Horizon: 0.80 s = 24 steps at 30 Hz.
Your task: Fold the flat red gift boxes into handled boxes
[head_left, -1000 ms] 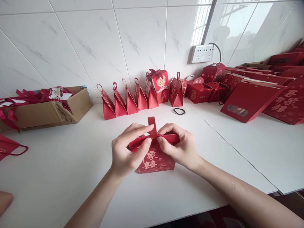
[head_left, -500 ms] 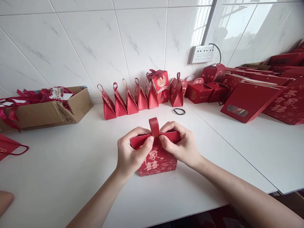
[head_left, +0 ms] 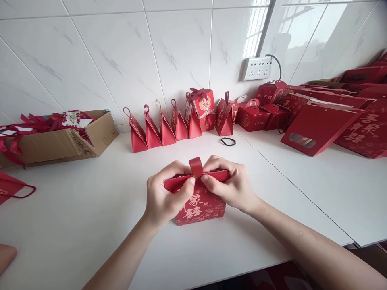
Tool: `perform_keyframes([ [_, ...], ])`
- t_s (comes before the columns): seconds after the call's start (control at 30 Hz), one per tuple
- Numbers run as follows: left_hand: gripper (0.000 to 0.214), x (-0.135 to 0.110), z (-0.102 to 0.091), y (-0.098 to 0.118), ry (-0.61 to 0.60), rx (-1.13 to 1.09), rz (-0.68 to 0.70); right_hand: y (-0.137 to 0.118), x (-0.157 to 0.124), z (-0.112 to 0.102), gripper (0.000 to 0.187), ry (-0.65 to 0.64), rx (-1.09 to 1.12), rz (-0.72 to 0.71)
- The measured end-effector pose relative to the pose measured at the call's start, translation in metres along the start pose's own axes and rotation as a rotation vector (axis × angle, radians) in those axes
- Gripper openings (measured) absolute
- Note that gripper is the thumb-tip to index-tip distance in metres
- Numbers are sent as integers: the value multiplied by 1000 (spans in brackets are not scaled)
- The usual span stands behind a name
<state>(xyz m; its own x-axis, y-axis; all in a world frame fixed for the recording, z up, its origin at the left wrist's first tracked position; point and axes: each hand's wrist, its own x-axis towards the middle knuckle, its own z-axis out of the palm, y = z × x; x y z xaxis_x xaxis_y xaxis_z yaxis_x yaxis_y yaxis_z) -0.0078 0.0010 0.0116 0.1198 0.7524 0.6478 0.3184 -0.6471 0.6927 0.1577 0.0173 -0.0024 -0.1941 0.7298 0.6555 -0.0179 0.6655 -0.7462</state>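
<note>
A red gift box with pale Chinese characters and a flower pattern stands upright on the white table in front of me. Its top edges meet in a ridge, and a red strap loop rises from the middle of it. My left hand pinches the ridge on the left side, thumb on the near face close to the loop. On the right side my right hand pinches the same ridge, its thumb just beside the loop. The fingers behind the box are partly hidden.
Several small red gift boxes with loops line the tiled wall. A black band lies before them. An open cardboard box of red ribbons is at the left, larger red boxes at the right. Part of someone's skin shows at the left edge.
The strap loop and the box's top ridge sit slightly lower, and the loop stands out less tall. Both hands keep their pinch on the ridge.
</note>
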Motion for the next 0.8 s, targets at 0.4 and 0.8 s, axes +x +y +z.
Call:
perform_keyframes([
  [0.4, 59, -3, 5, -32, 89, -120, -187, 17, 8, -9, 19, 365, 327, 264],
  [0.8, 63, -8, 24, -35, 2, -177, -295, 52, 27, -36, 13, 581, 795, 402],
])
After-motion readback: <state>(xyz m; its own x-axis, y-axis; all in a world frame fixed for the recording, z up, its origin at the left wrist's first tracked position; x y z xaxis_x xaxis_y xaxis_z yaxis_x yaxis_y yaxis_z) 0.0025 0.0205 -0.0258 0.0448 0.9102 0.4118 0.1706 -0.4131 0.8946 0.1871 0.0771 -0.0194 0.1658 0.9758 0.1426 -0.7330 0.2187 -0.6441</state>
